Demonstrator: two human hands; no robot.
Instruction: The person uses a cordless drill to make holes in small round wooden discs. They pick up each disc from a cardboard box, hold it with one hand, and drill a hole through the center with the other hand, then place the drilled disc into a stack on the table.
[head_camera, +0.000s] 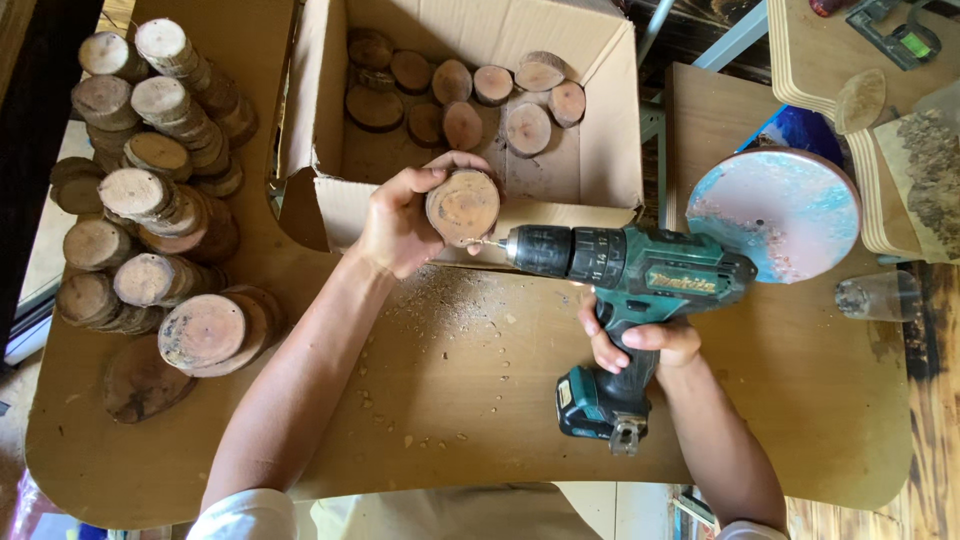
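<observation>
Wood: a round wood slice (462, 207) with bark rim, held on edge above the table (800, 400), just in front of the cardboard box (600, 150).
Left hand (400, 220): fingers clamped round the slice's rim.
Right hand (645, 345): fingers wrapped tight on the grip of the green drill (620, 270), its bit touching the slice's lower edge.
Box: about ten slices lying loose inside.
Left side: leaning stacks of slices (150, 200), too many to count.
Right: one blue-pink disc (790, 210), one clear glass (880, 297).
Tabletop: sawdust crumbs (450, 300).

The left hand (398, 222) grips a wood slice (462, 207) (bit touching its edge); the right hand (640, 345) holds a green drill (640, 275).
</observation>
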